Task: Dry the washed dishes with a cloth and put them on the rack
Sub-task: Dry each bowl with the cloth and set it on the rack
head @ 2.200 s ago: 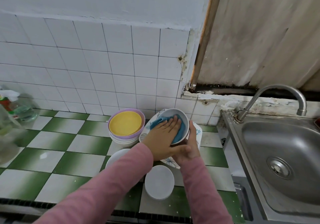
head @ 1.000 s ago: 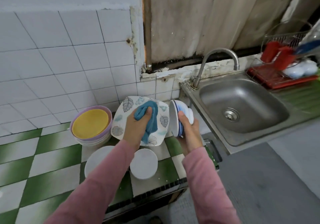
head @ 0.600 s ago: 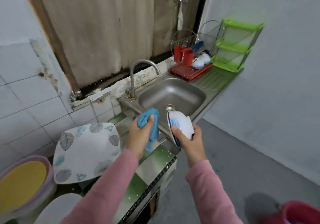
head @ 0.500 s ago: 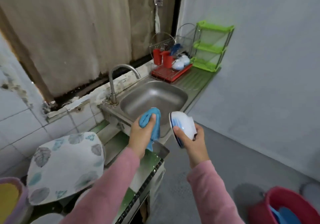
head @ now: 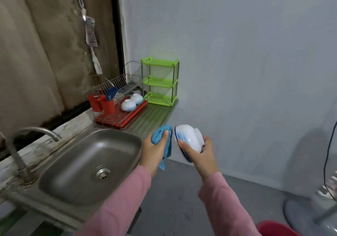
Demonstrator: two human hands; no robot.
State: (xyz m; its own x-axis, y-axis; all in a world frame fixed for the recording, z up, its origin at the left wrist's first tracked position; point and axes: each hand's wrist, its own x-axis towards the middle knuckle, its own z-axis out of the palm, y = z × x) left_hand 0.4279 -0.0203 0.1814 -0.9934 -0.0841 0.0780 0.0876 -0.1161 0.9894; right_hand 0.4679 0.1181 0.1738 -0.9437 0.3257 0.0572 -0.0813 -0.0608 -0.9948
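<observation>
Gripping a bunched blue cloth (head: 161,138), the left hand (head: 155,153) curls its fingers round it, thumb on top, near the front edge of the desk (head: 151,115) beside the sink (head: 87,164). The right hand (head: 199,156) holds a white, blue-striped bowl (head: 188,138) tipped on its side, with the thumb at the rim and the fingers behind. Cloth and bowl are close but apart. At the desk's far end stands the wire rack (head: 116,90), with two upturned bowls (head: 132,101) and red cups (head: 101,103) in it. A green shelf (head: 160,82) occupies the far corner.
</observation>
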